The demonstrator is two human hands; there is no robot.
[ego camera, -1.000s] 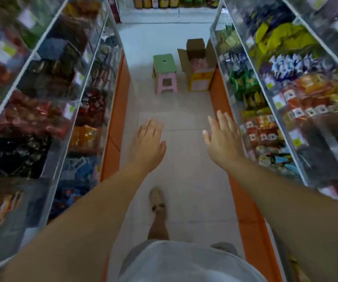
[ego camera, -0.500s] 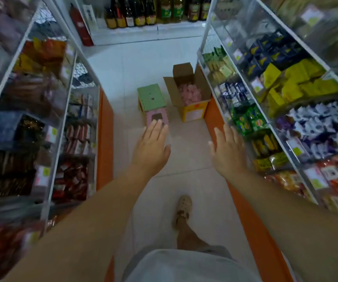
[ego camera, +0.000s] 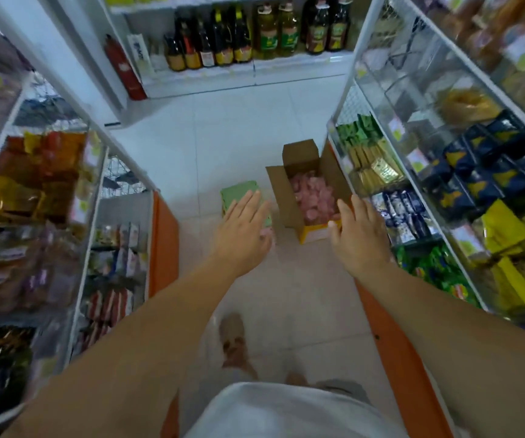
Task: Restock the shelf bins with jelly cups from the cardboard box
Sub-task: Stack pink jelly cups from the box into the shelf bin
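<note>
Both hands, left hand (ego camera: 242, 235) and right hand (ego camera: 360, 238), reach out flat and empty, fingers straight; cardboard box (ego camera: 281, 191) beyond holds seemingly pink jelly cups (ego camera: 313, 196).

Small grocery shop: aisle between snack-packed shelves (ego camera: 463, 172), bottle row (ego camera: 254, 36) on far shelf, price tags

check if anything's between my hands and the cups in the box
Nothing visible. The box stands open on the floor, cups exposed; the stool sits to its left. Left hand and right hand are open, empty.
</note>
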